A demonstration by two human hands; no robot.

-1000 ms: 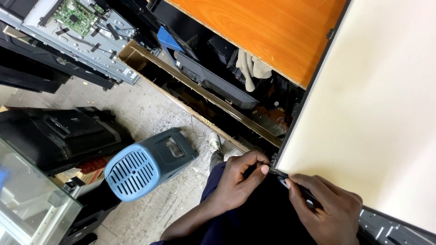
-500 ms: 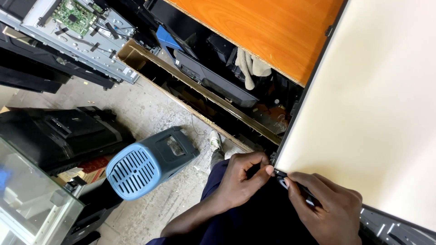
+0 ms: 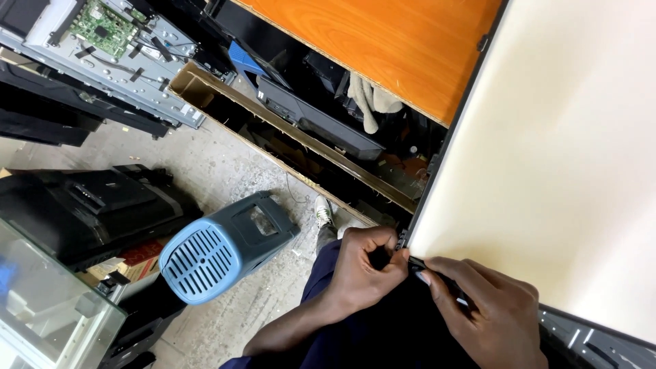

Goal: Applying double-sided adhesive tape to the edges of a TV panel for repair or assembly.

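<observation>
Panel (image 3: 547, 157) corner at five o'clock is being pinched by both hands, left hand (image 3: 359, 273) closing on the black frame (image 3: 437, 171) edge, right hand (image 3: 488, 311) gripping a small dark piece, hands sitting slightly closer together than a second ago.

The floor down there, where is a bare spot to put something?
The concrete floor is bare between the open cardboard box and the blue fan heater, and again below the heater. Left of the heater, black casings crowd it. Both hands fill the panel's corner.
</observation>
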